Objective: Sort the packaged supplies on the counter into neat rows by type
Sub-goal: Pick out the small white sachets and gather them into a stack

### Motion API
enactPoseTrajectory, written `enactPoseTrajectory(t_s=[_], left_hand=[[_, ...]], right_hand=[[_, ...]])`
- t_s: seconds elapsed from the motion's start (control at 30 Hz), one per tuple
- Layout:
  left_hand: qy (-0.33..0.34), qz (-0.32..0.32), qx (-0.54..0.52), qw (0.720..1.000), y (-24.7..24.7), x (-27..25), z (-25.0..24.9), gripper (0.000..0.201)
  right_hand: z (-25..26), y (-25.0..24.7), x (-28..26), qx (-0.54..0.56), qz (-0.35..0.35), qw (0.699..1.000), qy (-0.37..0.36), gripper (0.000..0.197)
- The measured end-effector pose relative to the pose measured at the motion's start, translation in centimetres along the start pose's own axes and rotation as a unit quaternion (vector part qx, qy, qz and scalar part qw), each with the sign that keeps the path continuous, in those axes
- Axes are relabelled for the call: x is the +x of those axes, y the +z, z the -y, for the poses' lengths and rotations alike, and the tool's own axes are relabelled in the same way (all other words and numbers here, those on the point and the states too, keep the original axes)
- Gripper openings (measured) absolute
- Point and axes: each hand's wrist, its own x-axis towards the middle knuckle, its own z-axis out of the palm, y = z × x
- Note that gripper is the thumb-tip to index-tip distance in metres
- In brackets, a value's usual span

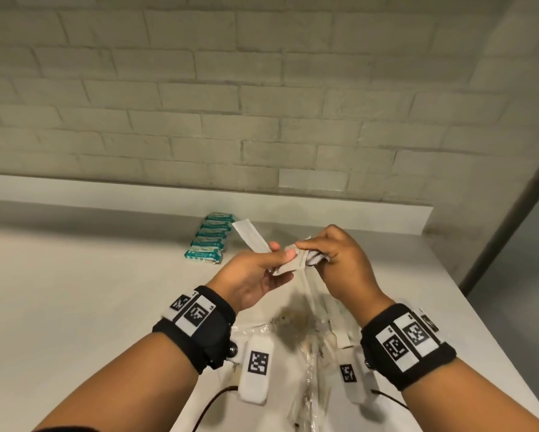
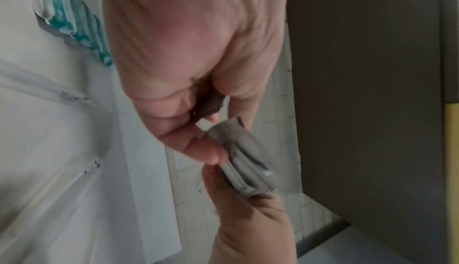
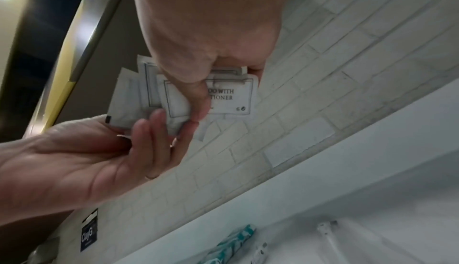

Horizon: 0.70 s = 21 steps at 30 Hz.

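Sachets (image 1: 296, 260) in a white stack sit above the counter (image 1: 75, 291), pinched by my left hand (image 1: 255, 279) and right hand (image 1: 339, 263). Teal packets (image 1: 210, 238) line up far left.

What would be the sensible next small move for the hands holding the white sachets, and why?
Probably square the white sachets into an even stack, then lower them to the counter beside the teal packets. Both the left hand and the right hand pinch the bundle in mid-air, its sachets fanned unevenly, while the teal packets already lie in a row.
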Motion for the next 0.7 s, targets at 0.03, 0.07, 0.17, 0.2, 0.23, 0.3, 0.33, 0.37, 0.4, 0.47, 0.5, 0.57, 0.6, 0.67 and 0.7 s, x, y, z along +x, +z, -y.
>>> enactPoseTrajectory(t_s=[0.03,0.07,0.17,0.2,0.23,0.3,0.33,0.37,0.4,0.47,0.5,0.57,0.6,0.67,0.7], left_hand=[[0.019,-0.006,-0.007,1.0,0.1,0.0,0.0,0.024],[0.037,-0.016,-0.003,0.999,0.0,0.1,0.0,0.027],[0.074,-0.038,0.032,0.996,-0.5,0.4,-0.3,0.031],[0.083,-0.049,0.045,0.994,-0.7,0.4,-0.3,0.031],[0.089,-0.057,0.054,0.993,-0.9,0.4,-0.3,0.032],[0.099,-0.064,0.061,0.991,-0.8,0.4,-0.1,0.033],[0.104,-0.066,0.063,0.99,-0.7,0.4,0.1,0.034],[0.109,-0.069,0.066,0.989,-0.6,0.5,0.3,0.034],[0.112,-0.068,0.07,0.989,-0.4,0.5,0.5,0.035],[0.121,-0.047,0.076,0.989,0.0,0.6,0.7,0.034],[0.125,-0.026,0.073,0.989,0.2,0.5,0.6,0.033],[0.133,0.014,0.059,0.989,0.4,0.4,0.3,0.032],[0.134,0.026,0.051,0.989,0.2,0.3,0.1,0.032],[0.127,0.044,0.036,0.99,0.0,0.3,-0.1,0.034],[0.121,0.048,0.037,0.991,-0.1,0.3,0.0,0.035]], right_hand=[[-0.1,0.0,-0.2,0.009,-0.003,1.0,0.012,0.048],[-0.2,0.0,-0.4,0.03,-0.004,0.999,0.042,0.05],[-0.3,-0.4,-0.8,0.162,-0.005,0.966,0.2,0.035],[-0.4,-0.7,-0.8,0.198,-0.007,0.949,0.244,0.03],[-0.6,-1.0,-0.7,0.218,-0.009,0.936,0.275,0.026],[-0.4,-1.6,-0.5,0.253,-0.011,0.916,0.31,0.021],[-0.1,-1.8,-0.3,0.296,-0.011,0.901,0.317,0.021],[0.5,-1.8,-0.1,0.353,-0.008,0.879,0.321,0.02],[1.0,-1.8,0.2,0.406,-0.002,0.854,0.325,0.018],[1.9,-1.4,0.6,0.461,0.026,0.82,0.339,0.024],[2.1,-1.2,0.7,0.457,0.046,0.818,0.346,0.029],[2.3,-0.7,0.7,0.436,0.057,0.823,0.359,0.033],[2.2,-0.5,0.7,0.439,0.043,0.819,0.367,0.031],[2.1,-0.3,0.5,0.473,0.0,0.795,0.379,0.025],[2.0,-0.2,0.5,0.493,-0.015,0.783,0.378,0.024]])
